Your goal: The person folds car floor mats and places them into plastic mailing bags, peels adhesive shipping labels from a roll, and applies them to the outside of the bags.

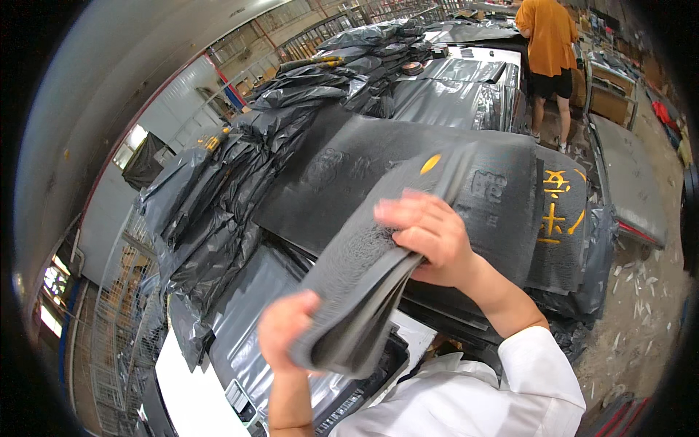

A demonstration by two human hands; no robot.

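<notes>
Both my hands hold a folded dark grey textured mat [371, 269] in front of me. My left hand [285, 328] grips its lower end from below. My right hand [429, 237] clasps the upper folded edge, fingers curled over it. Beneath it lies a stack of flat dark grey mats [364, 164], one with yellow markings [557, 207] at its right end. White sleeves cover my arms.
Many black plastic-wrapped bundles [240, 167] are heaped to the left and far end. Grey plastic bags [451, 95] lie beyond the mats. A person in an orange shirt [547, 44] stands at the top right beside a flat cart [626, 175]. Scraps litter the floor on the right.
</notes>
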